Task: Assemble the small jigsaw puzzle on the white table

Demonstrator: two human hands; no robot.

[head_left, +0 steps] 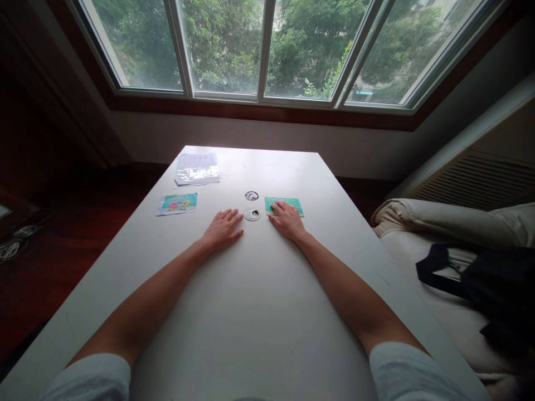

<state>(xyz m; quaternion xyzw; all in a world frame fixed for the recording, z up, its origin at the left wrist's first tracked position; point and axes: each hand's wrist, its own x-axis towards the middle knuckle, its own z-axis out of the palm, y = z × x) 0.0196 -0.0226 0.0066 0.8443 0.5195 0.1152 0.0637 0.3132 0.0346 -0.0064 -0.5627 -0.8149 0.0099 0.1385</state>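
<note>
My left hand [223, 228] lies flat on the white table [251, 312], fingers spread, with nothing in it. Just past its fingertips are two round black-and-white pieces, a nearer disc [249, 215] and a farther disc [251, 196]. My right hand [287, 219] rests flat on a teal patterned card [295, 204], covering its lower middle; the fingers are stretched out and partly hide the picture. Left of my left hand lies a colourful cartoon picture [180, 203] with pink and yellow figures on a pale sheet.
A clear plastic sleeve with papers [197, 169] lies at the table's far left. Beyond the far edge is a window [261, 50]. On the right stands a pale sofa [401, 250] with a dark bag [497, 284] on it. Cables [16, 242] lie on the left floor.
</note>
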